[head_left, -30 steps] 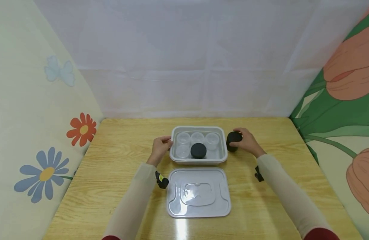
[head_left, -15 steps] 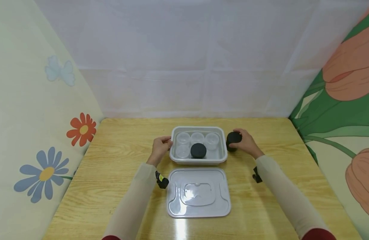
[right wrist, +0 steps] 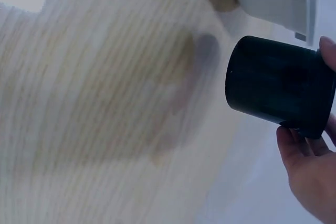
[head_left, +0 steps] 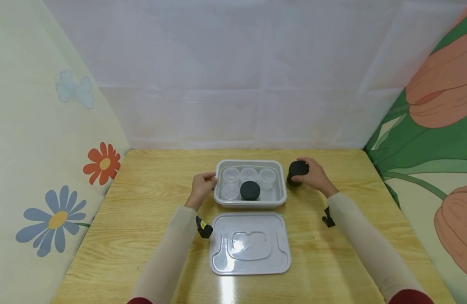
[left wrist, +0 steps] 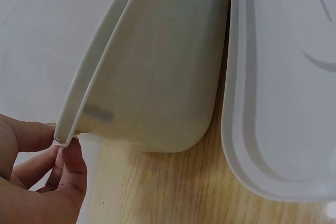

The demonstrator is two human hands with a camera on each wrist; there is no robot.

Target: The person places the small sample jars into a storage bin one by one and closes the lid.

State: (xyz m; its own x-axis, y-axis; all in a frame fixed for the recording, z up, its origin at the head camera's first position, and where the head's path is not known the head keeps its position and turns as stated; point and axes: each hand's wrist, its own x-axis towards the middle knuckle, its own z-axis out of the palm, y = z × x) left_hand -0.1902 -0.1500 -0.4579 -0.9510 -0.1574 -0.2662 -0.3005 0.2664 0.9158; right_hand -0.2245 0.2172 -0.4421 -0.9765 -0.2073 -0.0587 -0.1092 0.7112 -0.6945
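Observation:
A clear plastic box (head_left: 250,202) stands mid-table with several clear small cups (head_left: 249,173) and one black jar (head_left: 250,190) inside. My left hand (head_left: 201,185) pinches the box's left rim (left wrist: 73,109) between thumb and fingers. My right hand (head_left: 313,175) grips a second black jar (head_left: 297,170) lifted just above the table, right of the box; in the right wrist view the jar (right wrist: 278,85) hangs tilted over the wood, fingers (right wrist: 307,166) curled round its top.
The box's clear lid (head_left: 250,249) lies flat on the wooden table (head_left: 142,219) just in front of the box. Flowered panels wall in both sides, a white sheet the back.
My right hand has raised the black jar slightly off the table beside the box. The left hand keeps its hold on the rim.

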